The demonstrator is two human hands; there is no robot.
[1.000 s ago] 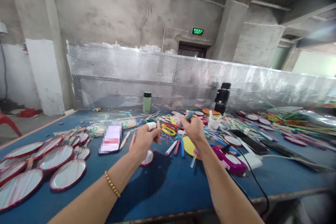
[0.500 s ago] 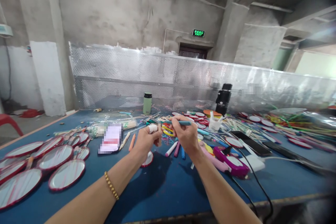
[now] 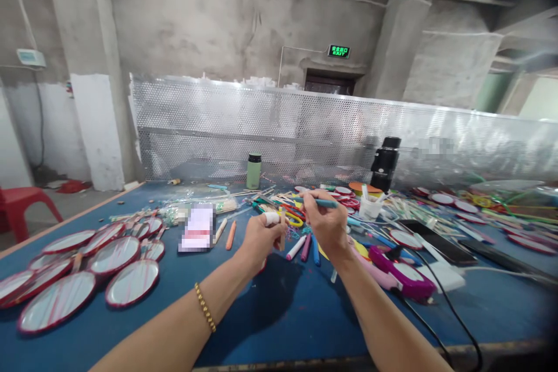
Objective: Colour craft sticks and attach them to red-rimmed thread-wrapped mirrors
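Note:
My left hand (image 3: 261, 235), with white tape round one finger, pinches a short pale wooden stick (image 3: 283, 228) held upright. My right hand (image 3: 328, 224) is closed round a blue-teal pen (image 3: 326, 203), gripped like a writing tool and lying nearly level. The two hands are a small gap apart above the table. Under my left wrist, a red-rimmed disc (image 3: 262, 268) is mostly hidden. Between and below the hands lie a pink-white marker (image 3: 296, 248), a purple marker (image 3: 306, 247) and a blue marker (image 3: 316, 250). Yellow-handled scissors (image 3: 296, 220) lie just behind.
Round red-rimmed mirrors (image 3: 132, 283) are heaped at left. A phone with a lit screen (image 3: 197, 229), a green bottle (image 3: 254, 171), a black flask (image 3: 385, 164) and a white cup (image 3: 370, 207) stand or lie around. A purple glue gun (image 3: 403, 273) with cables is at right.
The view has turned left, so everything sits further right in the picture. Both hands keep their grips. The disc under my left wrist is more covered now.

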